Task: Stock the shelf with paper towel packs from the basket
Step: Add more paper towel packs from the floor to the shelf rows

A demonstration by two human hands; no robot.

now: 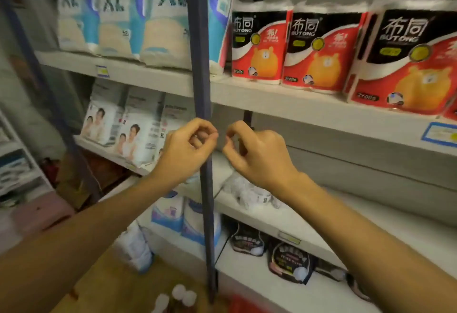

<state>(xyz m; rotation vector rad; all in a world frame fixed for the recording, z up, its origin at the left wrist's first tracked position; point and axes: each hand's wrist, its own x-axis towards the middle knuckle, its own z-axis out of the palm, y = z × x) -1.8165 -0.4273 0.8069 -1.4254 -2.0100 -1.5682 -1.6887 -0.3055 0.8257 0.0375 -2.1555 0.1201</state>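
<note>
Both bare forearms reach up from the bottom corners, nearest the camera. Left hand (186, 148) sits in front of the dark blue metal shelf upright (200, 65), its fingers (202, 134) curled and grasping nothing that shows. Right hand (257, 154) hangs just beside it, right of the post, fingers likewise clenched loosely on nothing. The 2 hands nearly touch.

Above them, 3 red, black and white plastic-wrapped paper towel packs (321, 48) with an orange bear print stand upright in a row on the pale grey upper shelf board (309, 107), touching side by side, their fronts near its front edge. Left of the post stand white and blue packs marked XL (116, 11).

Behind the right hand, the grey middle shelf board (371, 211) lies mostly bare, with open room above it up to the upper board; a crumpled clear plastic wrapper (247, 191) lies near its left edge. Dark pouches (289, 260) sit on the shelf below. A blurred red shape at the bottom edge may be the basket; I cannot tell.
</note>
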